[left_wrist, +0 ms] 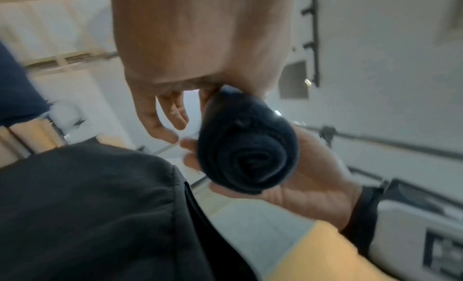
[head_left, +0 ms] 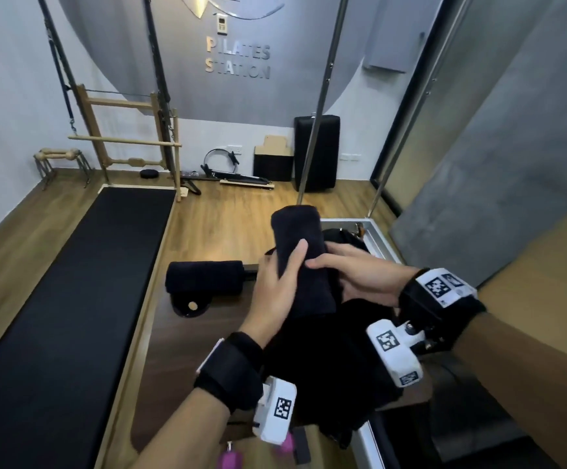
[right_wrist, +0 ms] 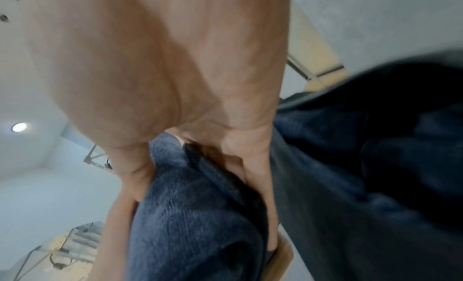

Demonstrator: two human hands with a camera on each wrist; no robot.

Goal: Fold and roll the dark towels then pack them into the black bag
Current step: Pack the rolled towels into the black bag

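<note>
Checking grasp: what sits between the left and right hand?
The rolled towel, gripped by left hand and right hand; head and left wrist views show it.

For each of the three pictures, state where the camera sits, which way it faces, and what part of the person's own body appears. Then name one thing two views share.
Head: worn on the head, facing forward and down at the rolled towel, held by the left hand and right hand over the black bag; both forearms show.
Left wrist: looks along the left hand at the towel's spiral end in the right palm.
Right wrist: looks along the right hand at towel fabric, close up.
Shared: all three views show the rolled towel.
</note>
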